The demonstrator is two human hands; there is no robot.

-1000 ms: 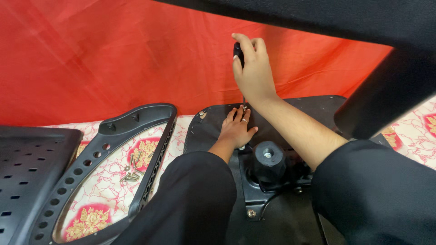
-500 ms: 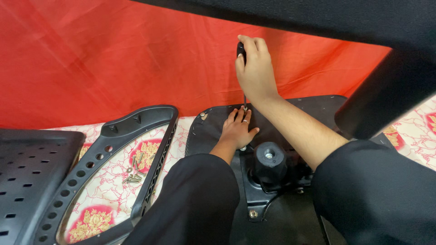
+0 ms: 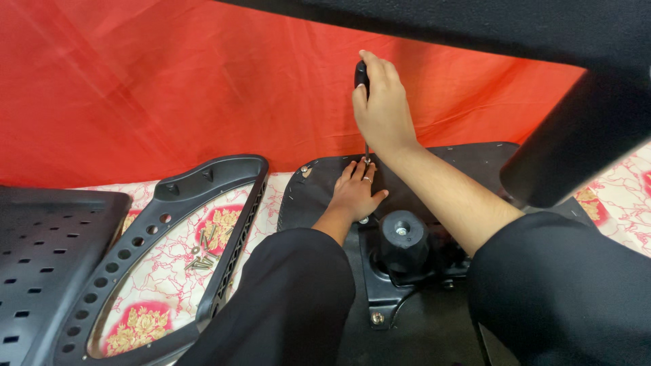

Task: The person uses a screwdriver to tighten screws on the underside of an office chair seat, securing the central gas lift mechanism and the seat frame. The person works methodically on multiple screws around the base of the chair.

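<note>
The screwdriver [image 3: 363,102] stands upright on the black seat base [image 3: 475,163], its tip near the base's far edge. My right hand [image 3: 381,105] is closed tight around its black handle. My left hand [image 3: 356,193] lies flat on the base, fingers spread around the shaft's tip, gripping nothing. Nearer me on the base rises the round black mechanism [image 3: 402,237]. Left of the base lie a curved black frame [image 3: 196,224] and loose screws [image 3: 201,254].

Single head view, looking down, close over seat base [image 3: 468,163]
</note>
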